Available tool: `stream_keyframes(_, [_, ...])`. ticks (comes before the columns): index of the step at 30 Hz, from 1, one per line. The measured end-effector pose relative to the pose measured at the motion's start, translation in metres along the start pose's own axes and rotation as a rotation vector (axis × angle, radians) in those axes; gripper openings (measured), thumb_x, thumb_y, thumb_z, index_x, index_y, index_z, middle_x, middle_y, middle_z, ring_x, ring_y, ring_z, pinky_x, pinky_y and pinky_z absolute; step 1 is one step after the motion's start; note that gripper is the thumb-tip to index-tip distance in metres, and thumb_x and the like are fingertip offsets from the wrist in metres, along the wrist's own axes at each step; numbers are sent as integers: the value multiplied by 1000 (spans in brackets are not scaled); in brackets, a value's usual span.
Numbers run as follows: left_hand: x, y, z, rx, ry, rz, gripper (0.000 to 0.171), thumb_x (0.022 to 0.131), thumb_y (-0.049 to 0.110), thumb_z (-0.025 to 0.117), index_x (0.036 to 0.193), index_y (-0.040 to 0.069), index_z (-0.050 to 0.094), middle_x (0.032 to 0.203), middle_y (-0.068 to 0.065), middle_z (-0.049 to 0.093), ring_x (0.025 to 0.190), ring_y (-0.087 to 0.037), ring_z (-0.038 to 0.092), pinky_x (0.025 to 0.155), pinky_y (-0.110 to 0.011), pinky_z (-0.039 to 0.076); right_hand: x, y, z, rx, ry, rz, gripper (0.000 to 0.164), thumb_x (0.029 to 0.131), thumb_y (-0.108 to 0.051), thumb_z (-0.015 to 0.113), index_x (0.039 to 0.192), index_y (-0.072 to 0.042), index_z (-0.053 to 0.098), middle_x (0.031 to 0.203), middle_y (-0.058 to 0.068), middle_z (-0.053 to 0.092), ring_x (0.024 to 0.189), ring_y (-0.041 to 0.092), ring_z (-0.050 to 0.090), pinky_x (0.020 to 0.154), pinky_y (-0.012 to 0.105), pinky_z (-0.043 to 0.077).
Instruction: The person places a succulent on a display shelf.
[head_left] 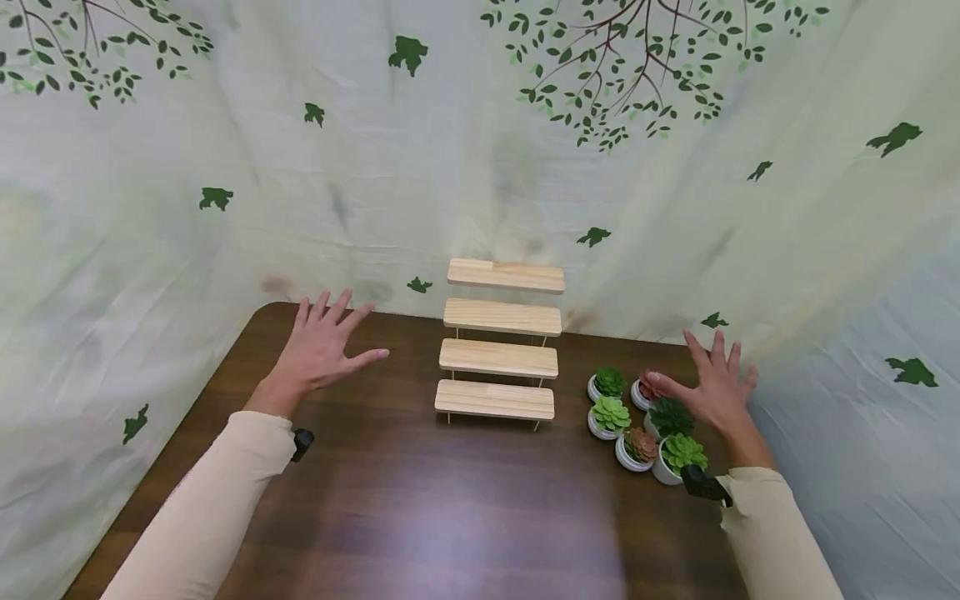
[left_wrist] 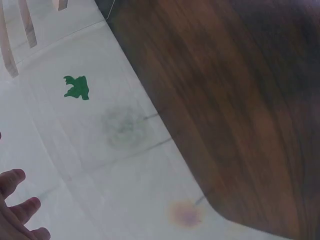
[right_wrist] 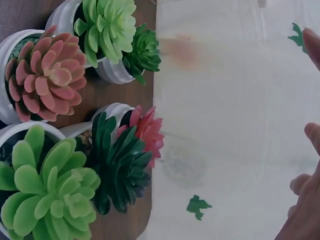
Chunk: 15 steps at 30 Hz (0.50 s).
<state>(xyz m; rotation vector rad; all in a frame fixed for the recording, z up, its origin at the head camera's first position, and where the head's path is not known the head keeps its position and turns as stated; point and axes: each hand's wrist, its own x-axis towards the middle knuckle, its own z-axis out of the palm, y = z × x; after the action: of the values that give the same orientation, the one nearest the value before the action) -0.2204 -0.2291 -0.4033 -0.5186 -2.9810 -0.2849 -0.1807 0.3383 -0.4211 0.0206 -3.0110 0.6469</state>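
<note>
My left hand [head_left: 318, 346] hovers over the table's far left part, fingers spread and holding nothing. Over the right side my right hand [head_left: 716, 387] is spread too, its thumb overlapping a red succulent [right_wrist: 145, 130] in the head view. Beneath and beside it several potted succulents stand grouped in white pots: a dark green one [right_wrist: 120, 165], a large light green one [right_wrist: 55, 195], a reddish-brown one [right_wrist: 50, 75], a bright green one [head_left: 611, 412] and a small green one [head_left: 609, 382]. A four-step wooden display stand [head_left: 497, 358] stands between the hands; its shelves bear nothing.
The dark brown wooden table [head_left: 420, 508] has a rounded far left corner. A pale cloth backdrop [head_left: 360, 183] printed with leaves and branches hangs behind it and along both sides, close to the stand's back. Black straps circle both wrists.
</note>
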Motion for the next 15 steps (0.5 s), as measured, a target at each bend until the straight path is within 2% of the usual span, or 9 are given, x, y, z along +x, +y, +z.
stream_keyframes(8, [-3, 3, 12, -16, 34, -2, 83, 86, 66, 54, 149, 16, 35, 155, -25, 20, 142, -45, 14, 112, -64, 1, -10, 10, 0, 13, 48, -33, 94, 86, -61, 58, 156, -22, 8, 158, 17, -17, 140, 42, -24, 99, 73, -17])
stream_keyframes(12, [-7, 4, 18, -95, 71, -3, 81, 86, 62, 56, 149, 14, 36, 154, -24, 22, 140, -44, 19, 111, -64, 6, -15, 17, 3, 16, 85, -45, 93, 86, -59, 59, 156, -21, 11, 159, 19, -10, 141, 44, -18, 99, 74, -13])
stream_keyframes(15, [-9, 6, 24, -204, 95, -17, 79, 88, 59, 57, 149, 13, 36, 154, -25, 23, 140, -44, 20, 109, -66, 11, -20, 25, 7, 43, 101, -50, 94, 85, -56, 62, 156, -19, 12, 159, 21, -5, 142, 45, -14, 100, 75, -11])
